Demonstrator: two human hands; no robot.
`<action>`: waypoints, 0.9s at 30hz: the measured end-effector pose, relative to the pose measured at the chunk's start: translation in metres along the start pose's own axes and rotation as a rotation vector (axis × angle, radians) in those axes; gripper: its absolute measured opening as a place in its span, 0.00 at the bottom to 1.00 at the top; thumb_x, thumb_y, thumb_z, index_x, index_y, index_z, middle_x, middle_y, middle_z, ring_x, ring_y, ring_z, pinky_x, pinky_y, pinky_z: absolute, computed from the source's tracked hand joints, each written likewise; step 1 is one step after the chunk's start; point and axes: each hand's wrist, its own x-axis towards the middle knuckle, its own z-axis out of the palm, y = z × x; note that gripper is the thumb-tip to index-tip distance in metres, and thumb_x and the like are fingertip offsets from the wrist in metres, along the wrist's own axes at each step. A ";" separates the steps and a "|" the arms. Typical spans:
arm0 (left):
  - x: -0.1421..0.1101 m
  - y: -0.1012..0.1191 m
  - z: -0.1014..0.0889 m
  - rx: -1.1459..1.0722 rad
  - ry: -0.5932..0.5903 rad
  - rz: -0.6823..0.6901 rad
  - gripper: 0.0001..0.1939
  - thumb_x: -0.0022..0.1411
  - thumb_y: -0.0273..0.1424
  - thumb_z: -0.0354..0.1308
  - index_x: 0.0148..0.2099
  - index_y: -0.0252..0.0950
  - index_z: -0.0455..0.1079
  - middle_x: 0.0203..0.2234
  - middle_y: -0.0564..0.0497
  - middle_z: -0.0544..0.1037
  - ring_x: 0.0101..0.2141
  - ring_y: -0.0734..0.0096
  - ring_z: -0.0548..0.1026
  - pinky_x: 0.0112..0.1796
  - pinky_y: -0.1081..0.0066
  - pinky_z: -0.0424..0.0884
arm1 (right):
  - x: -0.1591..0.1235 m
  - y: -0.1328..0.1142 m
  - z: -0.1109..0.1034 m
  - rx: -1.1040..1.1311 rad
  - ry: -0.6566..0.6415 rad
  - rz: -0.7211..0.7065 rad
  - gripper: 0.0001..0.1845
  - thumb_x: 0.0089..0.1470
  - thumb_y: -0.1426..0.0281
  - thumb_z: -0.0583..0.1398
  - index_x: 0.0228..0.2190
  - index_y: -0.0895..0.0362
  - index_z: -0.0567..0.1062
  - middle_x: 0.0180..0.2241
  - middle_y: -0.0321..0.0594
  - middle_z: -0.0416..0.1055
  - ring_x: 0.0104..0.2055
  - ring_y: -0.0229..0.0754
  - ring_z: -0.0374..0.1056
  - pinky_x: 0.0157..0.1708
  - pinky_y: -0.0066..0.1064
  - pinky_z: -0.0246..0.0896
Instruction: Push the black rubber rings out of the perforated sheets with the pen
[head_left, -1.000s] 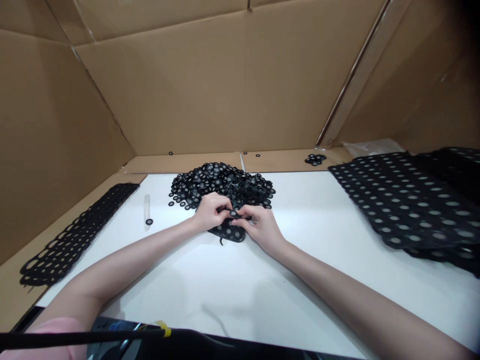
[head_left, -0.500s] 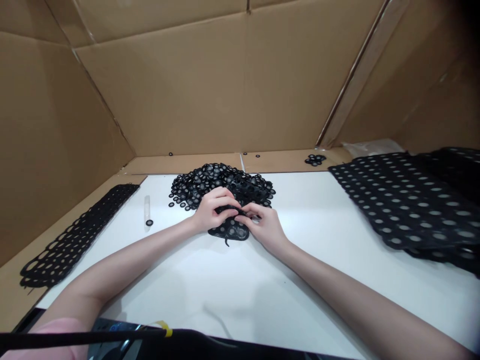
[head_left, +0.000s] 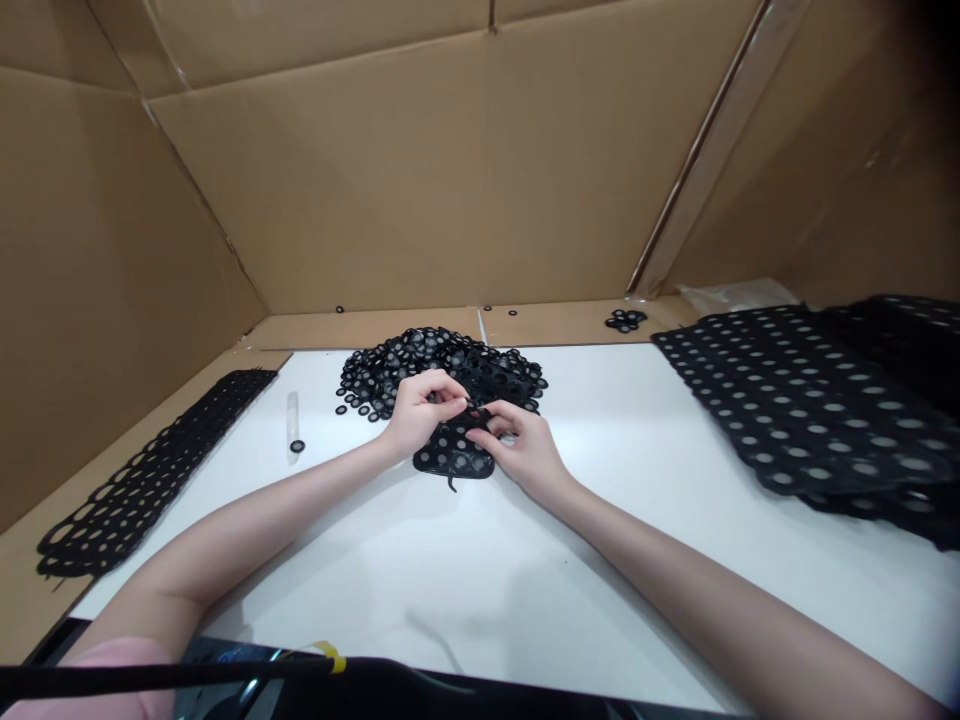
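A small black perforated rubber sheet [head_left: 454, 458] with grey round spots lies on the white table, a thin strip sticking out of its near edge. My right hand [head_left: 523, 443] grips its right side between thumb and fingers. Just to the left, my left hand [head_left: 420, 410] is closed in a pinch above the sheet's far part; whatever sits between its fingertips is too small to make out. Directly behind both hands rises a pile of black rings [head_left: 405, 360], partly covered by my fingers.
Large black perforated sheets [head_left: 817, 390] are stacked at the right, and a narrow perforated strip [head_left: 157, 470] lies at the left. A clear tube [head_left: 292, 412] has a black ring [head_left: 298, 447] at its near end. A small ring cluster [head_left: 625, 320] lies by the cardboard wall [head_left: 375, 200].
My left hand has drawn slightly away from the right hand, opening a gap between their fingertips. More of the small sheet shows. The right hand stays at the sheet.
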 end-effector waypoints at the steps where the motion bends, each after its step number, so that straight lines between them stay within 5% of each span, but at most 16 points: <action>1: 0.001 0.000 -0.001 -0.044 0.017 -0.044 0.04 0.50 0.29 0.63 0.26 0.33 0.74 0.20 0.54 0.70 0.24 0.75 0.65 0.28 0.73 0.62 | 0.000 0.000 0.000 0.009 0.003 -0.003 0.12 0.48 0.62 0.62 0.32 0.56 0.71 0.20 0.33 0.71 0.24 0.39 0.67 0.30 0.30 0.61; 10: 0.005 -0.006 0.002 -0.198 0.118 -0.194 0.04 0.46 0.28 0.64 0.26 0.32 0.73 0.19 0.55 0.70 0.22 0.78 0.65 0.26 0.75 0.61 | 0.000 0.003 0.001 0.016 -0.003 -0.022 0.13 0.48 0.64 0.62 0.36 0.55 0.71 0.21 0.33 0.72 0.25 0.40 0.68 0.31 0.31 0.63; 16: 0.038 -0.003 -0.043 -0.326 0.448 -0.048 0.04 0.47 0.27 0.62 0.27 0.33 0.70 0.21 0.56 0.70 0.22 0.81 0.65 0.27 0.78 0.62 | -0.001 0.003 -0.001 -0.020 -0.024 0.021 0.15 0.47 0.66 0.62 0.39 0.55 0.72 0.20 0.31 0.68 0.26 0.40 0.68 0.32 0.32 0.62; 21: 0.033 -0.006 -0.049 -0.133 0.190 -0.081 0.08 0.50 0.33 0.65 0.30 0.33 0.72 0.24 0.53 0.74 0.25 0.76 0.69 0.30 0.75 0.65 | -0.001 0.005 0.000 0.010 -0.027 0.056 0.18 0.47 0.65 0.63 0.41 0.55 0.71 0.21 0.32 0.69 0.27 0.41 0.68 0.34 0.33 0.63; 27: 0.012 -0.002 -0.021 0.240 -0.203 0.277 0.06 0.59 0.30 0.59 0.32 0.34 0.75 0.29 0.48 0.76 0.31 0.70 0.73 0.35 0.71 0.68 | -0.001 0.005 0.000 0.048 -0.020 0.069 0.17 0.47 0.62 0.63 0.39 0.56 0.72 0.19 0.30 0.67 0.24 0.38 0.64 0.32 0.31 0.61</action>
